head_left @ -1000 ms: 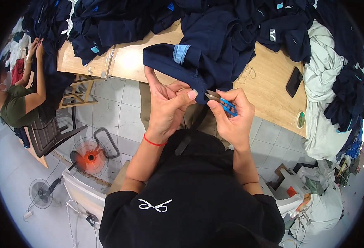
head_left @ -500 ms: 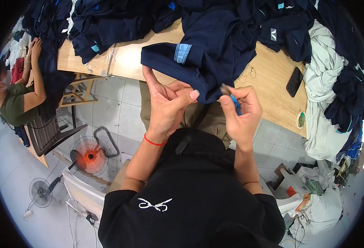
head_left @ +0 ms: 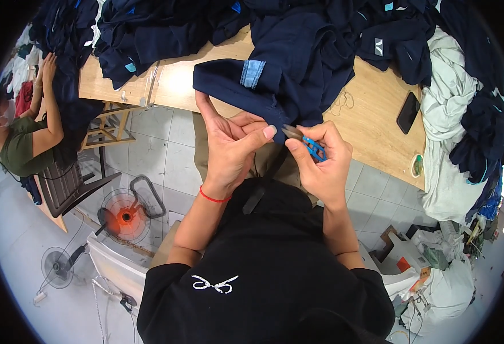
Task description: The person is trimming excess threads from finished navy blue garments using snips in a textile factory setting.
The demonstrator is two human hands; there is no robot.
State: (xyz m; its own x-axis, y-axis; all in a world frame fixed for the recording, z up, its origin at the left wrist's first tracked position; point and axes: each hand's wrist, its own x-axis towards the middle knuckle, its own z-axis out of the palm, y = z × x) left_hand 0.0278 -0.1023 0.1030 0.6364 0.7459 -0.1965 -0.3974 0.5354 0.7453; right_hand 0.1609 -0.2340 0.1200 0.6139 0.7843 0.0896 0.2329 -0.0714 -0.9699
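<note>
A navy blue garment (head_left: 303,63) with a light blue patch (head_left: 252,74) drapes over the near edge of the table. My left hand (head_left: 229,137) is closed on its hem, the thumb pressing the cloth while the forefinger stretches up under the folded edge. In my right hand (head_left: 326,157) is a pair of thread snips (head_left: 313,147) with blue handles and short metal blades. The blade tips point left and lie at the fabric, just right of my left thumb. Whether they touch the cloth I cannot tell.
Heaps of navy garments (head_left: 154,40) line the far side of the wooden table (head_left: 378,137). A black phone (head_left: 408,113) and a small round tub (head_left: 417,165) lie at the right. Pale cloth (head_left: 449,86) hangs beyond. At far left, a person (head_left: 25,135) handles dark fabric near a chair (head_left: 68,178) and fans (head_left: 127,217).
My right hand has moved left with the thread snips, bringing their blades from beside the garment to the hem near my left thumb. The left hand has barely shifted.
</note>
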